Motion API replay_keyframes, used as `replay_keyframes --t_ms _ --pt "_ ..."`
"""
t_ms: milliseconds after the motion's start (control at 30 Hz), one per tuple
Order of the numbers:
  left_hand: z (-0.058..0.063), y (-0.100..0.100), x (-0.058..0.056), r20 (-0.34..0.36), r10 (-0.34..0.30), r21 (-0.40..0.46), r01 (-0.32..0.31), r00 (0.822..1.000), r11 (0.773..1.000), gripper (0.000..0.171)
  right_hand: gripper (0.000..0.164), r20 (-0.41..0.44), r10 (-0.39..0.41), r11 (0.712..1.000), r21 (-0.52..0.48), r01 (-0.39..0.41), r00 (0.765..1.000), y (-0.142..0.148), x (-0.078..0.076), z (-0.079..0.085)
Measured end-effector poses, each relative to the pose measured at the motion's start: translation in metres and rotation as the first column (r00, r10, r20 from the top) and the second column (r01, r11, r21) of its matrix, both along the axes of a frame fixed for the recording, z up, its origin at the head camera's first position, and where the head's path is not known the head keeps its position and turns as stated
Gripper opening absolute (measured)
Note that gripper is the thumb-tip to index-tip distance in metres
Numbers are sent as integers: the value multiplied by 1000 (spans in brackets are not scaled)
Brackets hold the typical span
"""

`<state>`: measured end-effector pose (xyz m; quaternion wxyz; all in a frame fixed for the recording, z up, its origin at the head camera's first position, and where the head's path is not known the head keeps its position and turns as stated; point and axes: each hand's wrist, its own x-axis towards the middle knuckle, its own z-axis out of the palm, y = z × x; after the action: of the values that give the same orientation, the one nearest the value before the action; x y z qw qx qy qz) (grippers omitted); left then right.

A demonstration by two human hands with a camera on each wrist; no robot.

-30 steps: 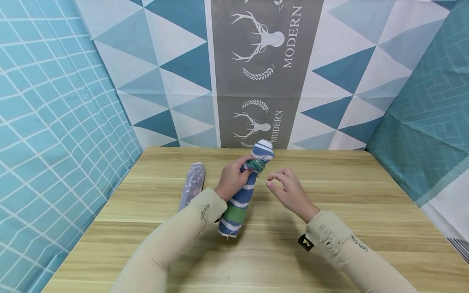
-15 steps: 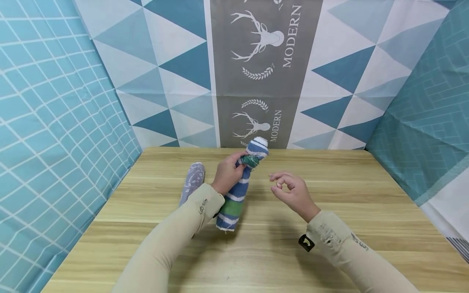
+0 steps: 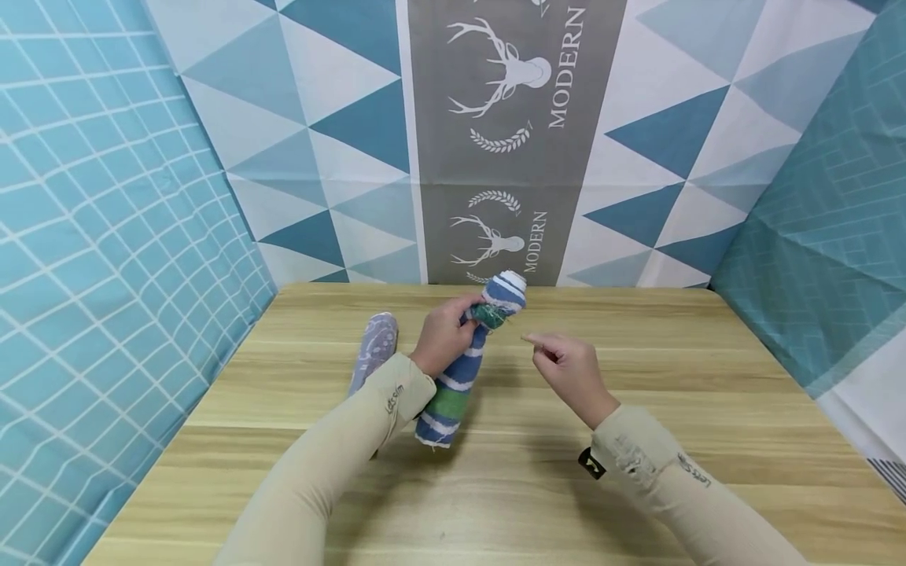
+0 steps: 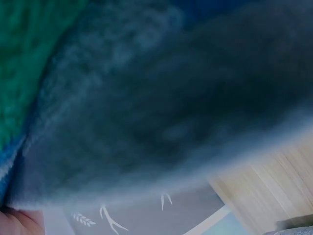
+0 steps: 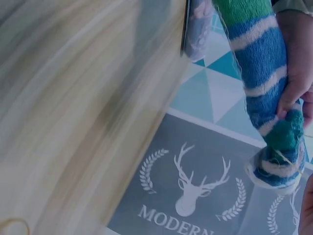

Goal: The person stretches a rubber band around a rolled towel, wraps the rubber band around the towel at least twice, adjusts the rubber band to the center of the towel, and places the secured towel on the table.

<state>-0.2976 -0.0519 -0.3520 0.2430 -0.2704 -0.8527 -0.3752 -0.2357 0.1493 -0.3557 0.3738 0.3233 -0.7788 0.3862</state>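
Observation:
A rolled towel (image 3: 460, 369) striped blue, white and green leans up from the table. My left hand (image 3: 446, 334) grips it just below its upper end, where a green section forms a bulge with loose threads. To the right, apart from the towel, my right hand (image 3: 569, 373) has its index finger stretched toward it and the others curled. A thin tan loop, like a rubber band (image 5: 14, 223), shows at the lower left of the right wrist view; how the fingers hold it is mostly hidden. Dark, blurred towel cloth (image 4: 161, 107) fills most of the left wrist view.
A lavender patterned roll (image 3: 375, 346) lies left of my left hand, partly behind the forearm. The wooden table (image 3: 672, 354) meets a patterned backdrop (image 3: 495, 157) at its far edge. A blue checked sheet (image 3: 106, 196) hangs on the left, a teal one (image 3: 828, 189) on the right.
The towel and left hand shift slightly left, then back a little right. My right hand moves a little rightward, and its index finger stretches out from a curled pose.

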Motion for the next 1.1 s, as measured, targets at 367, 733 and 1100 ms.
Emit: replay_keyframes --t_ms 367,733,1100 --pt "1 5 6 -47 -39 -93 34 998 995 25 24 149 -280 928 296 227 948 6 -1 22" --pt "-2 15 10 -49 -83 -163 74 995 984 29 32 114 -282 767 623 152 953 3 -9 30" --pt "7 10 11 68 -67 -103 73 995 992 33 15 -286 87 864 499 71 954 9 -18 8"
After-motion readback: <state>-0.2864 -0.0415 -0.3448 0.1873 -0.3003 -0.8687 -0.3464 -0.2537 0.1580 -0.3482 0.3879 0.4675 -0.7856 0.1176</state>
